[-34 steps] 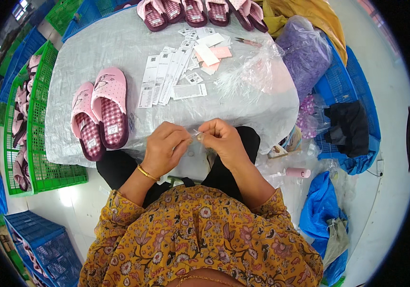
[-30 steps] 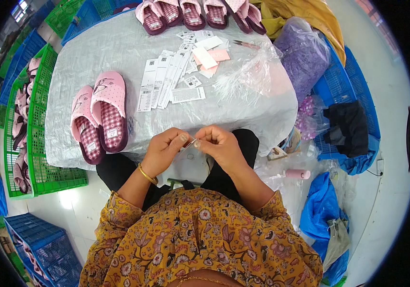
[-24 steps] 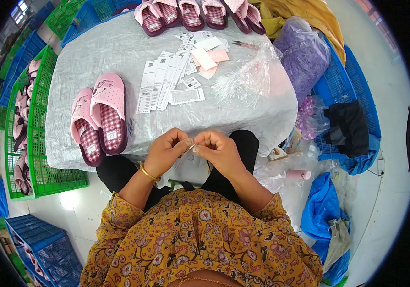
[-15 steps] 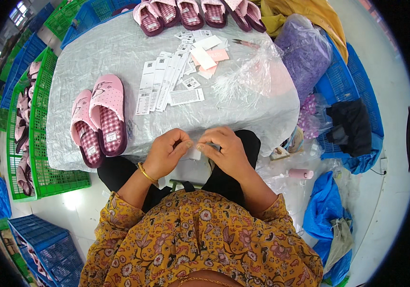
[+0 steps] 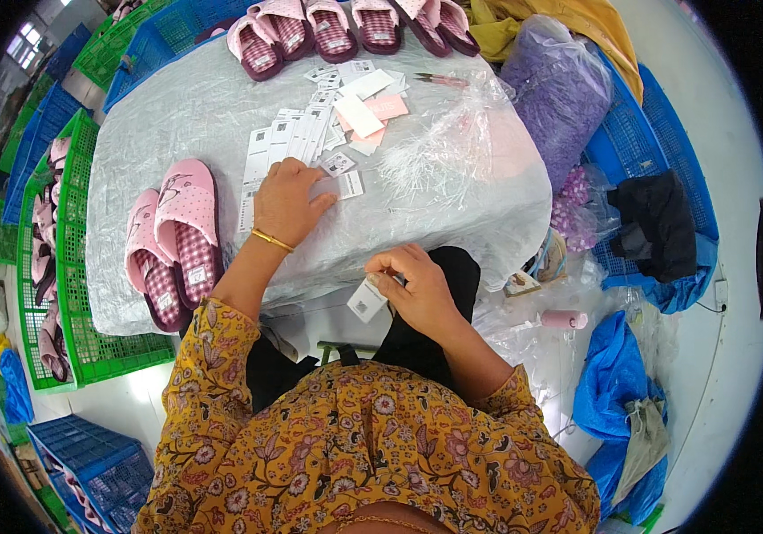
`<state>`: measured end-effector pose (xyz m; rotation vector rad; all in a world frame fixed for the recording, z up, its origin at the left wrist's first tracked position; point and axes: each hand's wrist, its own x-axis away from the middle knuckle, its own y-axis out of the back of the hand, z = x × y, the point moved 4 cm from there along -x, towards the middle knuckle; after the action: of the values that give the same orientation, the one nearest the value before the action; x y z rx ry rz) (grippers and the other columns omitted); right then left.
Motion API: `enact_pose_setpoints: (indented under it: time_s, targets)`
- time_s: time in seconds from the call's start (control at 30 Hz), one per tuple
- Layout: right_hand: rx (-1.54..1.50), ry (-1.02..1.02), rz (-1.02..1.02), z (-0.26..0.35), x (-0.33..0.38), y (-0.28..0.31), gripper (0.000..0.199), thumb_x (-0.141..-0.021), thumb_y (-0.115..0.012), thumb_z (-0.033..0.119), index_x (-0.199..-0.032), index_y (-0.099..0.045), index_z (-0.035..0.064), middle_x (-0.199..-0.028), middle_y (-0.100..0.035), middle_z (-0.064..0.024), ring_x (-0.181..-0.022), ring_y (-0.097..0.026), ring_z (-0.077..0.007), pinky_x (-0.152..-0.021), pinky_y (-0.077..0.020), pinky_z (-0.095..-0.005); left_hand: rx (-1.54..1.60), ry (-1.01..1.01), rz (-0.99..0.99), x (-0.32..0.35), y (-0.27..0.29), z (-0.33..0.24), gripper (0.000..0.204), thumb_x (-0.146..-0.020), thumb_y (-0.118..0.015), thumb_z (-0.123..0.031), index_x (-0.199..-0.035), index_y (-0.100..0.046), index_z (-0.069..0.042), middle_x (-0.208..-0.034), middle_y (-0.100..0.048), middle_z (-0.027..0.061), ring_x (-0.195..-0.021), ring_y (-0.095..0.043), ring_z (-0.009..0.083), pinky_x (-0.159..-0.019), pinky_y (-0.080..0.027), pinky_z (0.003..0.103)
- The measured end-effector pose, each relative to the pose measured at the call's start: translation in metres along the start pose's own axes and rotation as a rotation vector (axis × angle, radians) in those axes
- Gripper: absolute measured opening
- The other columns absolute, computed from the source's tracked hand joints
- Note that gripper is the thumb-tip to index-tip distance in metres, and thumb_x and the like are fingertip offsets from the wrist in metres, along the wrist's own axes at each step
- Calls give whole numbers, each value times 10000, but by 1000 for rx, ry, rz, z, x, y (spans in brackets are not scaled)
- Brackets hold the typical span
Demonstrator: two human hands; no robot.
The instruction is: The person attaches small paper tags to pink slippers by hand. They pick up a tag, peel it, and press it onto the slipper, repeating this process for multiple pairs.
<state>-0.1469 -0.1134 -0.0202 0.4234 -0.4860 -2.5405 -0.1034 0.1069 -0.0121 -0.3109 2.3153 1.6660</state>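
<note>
My right hand (image 5: 417, 287) is held over my lap at the table's near edge, pinching a small white tag (image 5: 367, 300). My left hand (image 5: 289, 198) is stretched out over the table, palm down, fingers resting on the spread of white paper tags (image 5: 297, 141). A pair of pink checked slippers (image 5: 172, 240) lies to the left of that hand on the plastic-covered table (image 5: 177, 107). A crumpled clear bag of thin plastic fasteners (image 5: 448, 147) lies to the right of the tags.
Several more pink slippers (image 5: 337, 22) line the far edge. Green crates (image 5: 70, 267) with slippers stand to the left, blue crates (image 5: 657, 151) to the right with a purple bag (image 5: 559, 84) and a black cloth (image 5: 662, 222). A pink spool (image 5: 564, 319) lies on the floor.
Both hands were together over my lap working a small tag. Now my left hand has reached forward onto the tags on the table, while my right hand stays holding the tag.
</note>
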Motion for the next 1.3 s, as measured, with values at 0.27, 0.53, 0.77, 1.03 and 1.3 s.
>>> enact_pose_setpoints:
  time_s: [0.27,0.53,0.77,1.03,1.3]
  targets:
    - [-58,-101,-2,-5,3,3,108,-847,-676,113,-928,-648,48,-887,-644,-81,-857,-589,-250,-787,-479,-364,237,112,243,-17,3,14,233,-750,-757,-243,-861,-680,-52,-898,-618,88,-890,-582,269,-772,-472,368]
    - [-127,-38,-40,3,0,3,115,-852,-691,98,-953,-660,51,-885,-649,-61,-812,-610,-197,-763,-493,-314,289,-166,76,-22,11,31,196,-860,-655,-237,-855,-692,-44,-880,-629,110,-881,-582,280,-756,-464,387]
    - [-454,-182,-121,12,-24,11,278,-871,-689,74,-1120,-584,10,-846,-639,-25,-725,-555,-64,-671,-464,-232,307,-41,-89,-15,56,4,143,-857,-676,-129,-856,-678,13,-817,-594,103,-776,-576,261,-696,-453,333]
    - [-587,-252,-139,23,-54,7,383,-857,-694,71,-1199,-542,-6,-865,-624,-26,-749,-545,-63,-674,-432,-209,598,59,75,26,60,-29,74,-836,-701,-70,-848,-688,1,-760,-555,66,-697,-533,161,-623,-422,279]
    - [-669,-249,-130,15,-48,1,258,-875,-675,54,-1114,-606,-12,-893,-629,-20,-794,-559,-67,-725,-446,-210,537,-59,25,39,62,-37,86,-832,-716,-79,-885,-700,-14,-773,-572,68,-704,-545,170,-620,-430,282]
